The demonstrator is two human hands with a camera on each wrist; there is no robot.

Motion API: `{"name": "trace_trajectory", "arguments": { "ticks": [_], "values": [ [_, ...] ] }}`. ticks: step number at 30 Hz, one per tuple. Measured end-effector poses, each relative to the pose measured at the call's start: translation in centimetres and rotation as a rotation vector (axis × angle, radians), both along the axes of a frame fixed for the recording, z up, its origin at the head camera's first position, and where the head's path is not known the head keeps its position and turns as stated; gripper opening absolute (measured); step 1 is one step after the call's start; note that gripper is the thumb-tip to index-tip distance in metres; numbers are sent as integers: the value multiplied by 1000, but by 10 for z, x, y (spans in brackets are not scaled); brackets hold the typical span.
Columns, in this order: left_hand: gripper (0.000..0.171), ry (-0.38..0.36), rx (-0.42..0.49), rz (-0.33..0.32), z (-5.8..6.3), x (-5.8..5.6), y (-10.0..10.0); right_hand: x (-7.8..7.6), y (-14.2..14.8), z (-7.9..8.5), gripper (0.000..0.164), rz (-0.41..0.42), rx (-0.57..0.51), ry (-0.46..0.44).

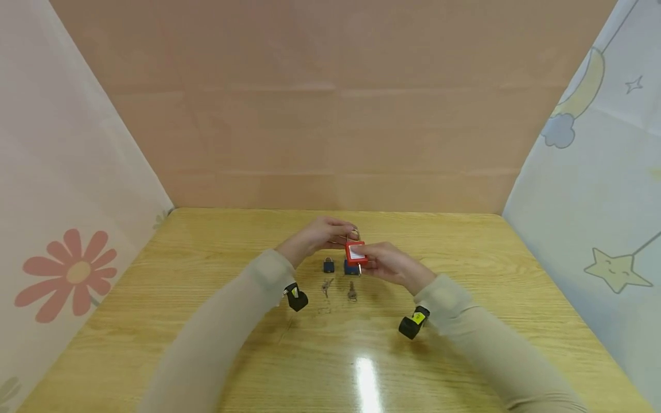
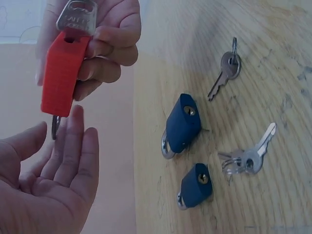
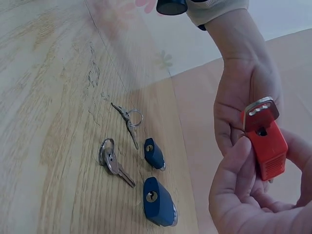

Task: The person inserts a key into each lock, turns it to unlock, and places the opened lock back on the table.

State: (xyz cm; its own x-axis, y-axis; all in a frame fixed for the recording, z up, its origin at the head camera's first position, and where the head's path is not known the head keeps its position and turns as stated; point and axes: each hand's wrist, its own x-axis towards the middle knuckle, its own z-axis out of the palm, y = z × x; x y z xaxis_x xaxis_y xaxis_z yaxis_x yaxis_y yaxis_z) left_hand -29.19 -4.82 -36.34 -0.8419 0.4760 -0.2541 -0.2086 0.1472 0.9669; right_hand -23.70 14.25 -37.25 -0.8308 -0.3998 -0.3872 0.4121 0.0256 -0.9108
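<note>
My right hand (image 1: 389, 264) holds a red padlock (image 1: 356, 252) with a white label on its face, thumb across the front. A metal key (image 2: 78, 19) stands at the keyhole end of the padlock, its flat head outward. The shackle (image 1: 355, 234) is at the opposite end, up and away from me. My left hand (image 2: 51, 180) is palm up beside that shackle, fingers loosely extended, with the fingertips right by the metal loop. Behind and below the red padlock, a larger blue padlock (image 3: 158, 202) and a smaller blue padlock (image 3: 154, 154) lie on the table.
Nearer to me than the blue padlocks lie two sets of keys on rings, one key set (image 1: 327, 285) at the left and another key set (image 1: 352, 292) at the right. The wooden table (image 1: 465, 258) is bordered by a plain back wall and printed side walls.
</note>
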Motion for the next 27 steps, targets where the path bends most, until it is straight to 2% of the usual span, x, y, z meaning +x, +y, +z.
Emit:
{"name": "trace_trajectory", "arguments": {
  "ticks": [8,12,16,20,24,27],
  "values": [
    [32,25,-3,33,-1,-12,3,5,-7,0,37,8,-20,-12],
    [32,38,-17,50,0,-16,1,5,-10,0,39,28,-32,21],
    [32,37,-75,67,2,-12,3,4,-10,-2,39,33,-19,36],
    [41,45,-132,57,7,-3,9,3,-9,-5,43,21,-21,26],
    [54,67,-158,41,12,4,17,2,-10,-7,48,2,-29,13],
    [56,82,-155,44,13,7,23,1,-12,-7,51,8,-47,17]
  ]
}}
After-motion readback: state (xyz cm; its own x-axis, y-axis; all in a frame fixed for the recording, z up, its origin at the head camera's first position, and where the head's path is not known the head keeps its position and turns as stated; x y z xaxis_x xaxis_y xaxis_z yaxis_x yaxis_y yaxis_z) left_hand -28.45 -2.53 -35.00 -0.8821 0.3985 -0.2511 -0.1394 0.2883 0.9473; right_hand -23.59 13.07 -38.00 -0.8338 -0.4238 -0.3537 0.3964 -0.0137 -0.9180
